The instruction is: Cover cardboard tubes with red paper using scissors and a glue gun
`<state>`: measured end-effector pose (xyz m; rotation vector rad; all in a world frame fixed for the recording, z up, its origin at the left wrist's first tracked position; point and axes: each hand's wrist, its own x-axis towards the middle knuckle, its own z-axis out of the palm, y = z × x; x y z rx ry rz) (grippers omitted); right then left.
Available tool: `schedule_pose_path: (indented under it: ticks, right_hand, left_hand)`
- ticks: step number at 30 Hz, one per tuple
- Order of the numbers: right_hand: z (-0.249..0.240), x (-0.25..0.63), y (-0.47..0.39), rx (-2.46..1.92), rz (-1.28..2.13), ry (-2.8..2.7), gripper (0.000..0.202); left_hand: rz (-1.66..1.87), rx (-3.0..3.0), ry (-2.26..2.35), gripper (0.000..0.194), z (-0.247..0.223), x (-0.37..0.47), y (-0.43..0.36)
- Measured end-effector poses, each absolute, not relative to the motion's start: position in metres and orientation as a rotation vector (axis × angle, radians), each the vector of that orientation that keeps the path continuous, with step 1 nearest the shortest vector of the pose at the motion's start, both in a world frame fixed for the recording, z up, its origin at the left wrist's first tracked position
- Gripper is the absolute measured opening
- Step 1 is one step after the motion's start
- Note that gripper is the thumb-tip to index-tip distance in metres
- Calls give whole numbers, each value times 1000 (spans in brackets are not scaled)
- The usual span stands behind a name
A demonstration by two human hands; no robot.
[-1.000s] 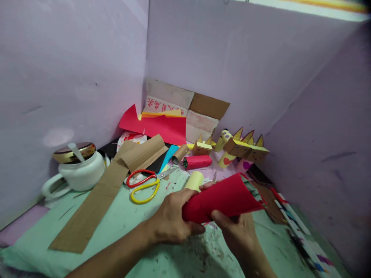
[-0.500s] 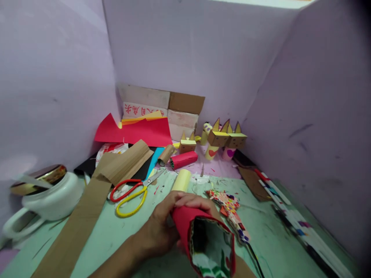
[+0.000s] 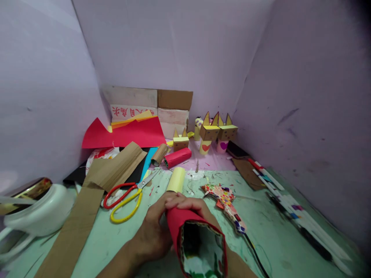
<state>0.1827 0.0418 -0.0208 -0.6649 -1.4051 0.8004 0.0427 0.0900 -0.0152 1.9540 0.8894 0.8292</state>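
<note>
Both my hands are wrapped round a red paper-covered cardboard tube (image 3: 181,227), whose open end tilts toward me and shows a white inside with green marks. My left hand (image 3: 156,227) grips its left side, the fingers curled. Across the far end and right side lies my right hand (image 3: 197,206); part of it is hidden behind the tube. Just beyond my hands lies a pale yellow paper roll (image 3: 176,179). To the left are scissors (image 3: 130,199) with one red and one yellow handle, blades spread a little. A colourful patterned glue gun (image 3: 224,200) rests on the right, its cord running toward me.
Brown cardboard strips (image 3: 78,220) and a white pot (image 3: 43,212) stand on the left. Red paper (image 3: 127,133) leans by a cardboard box (image 3: 171,100). Behind are box-headed paper figures (image 3: 209,133), a red roll (image 3: 177,157) and a brown roll (image 3: 159,154). Pens (image 3: 314,243) line the right wall.
The camera view has shifted, so most things appear farther left. My hands keep their hold on the red tube, with little change in grip.
</note>
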Motion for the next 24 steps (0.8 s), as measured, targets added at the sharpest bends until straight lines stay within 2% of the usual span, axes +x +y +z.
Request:
schedule_pose_path:
  ticks: [5,16,19,24]
  right_hand:
    - [-27,186,44,-728,840,-1421,53]
    - [-31,188,45,-640,762,-1518,60]
    - [-32,186,46,-649,772,-1493,54]
    - [-7,186,38,-725,841,-1449,53]
  left_hand:
    - [921,1904,752,24,-17,41,89]
    - [992,1936,670,24,-17,40,89]
    - [989,1927,684,22,-15,40,89]
    - [990,1951,684,26,-20,42,90]
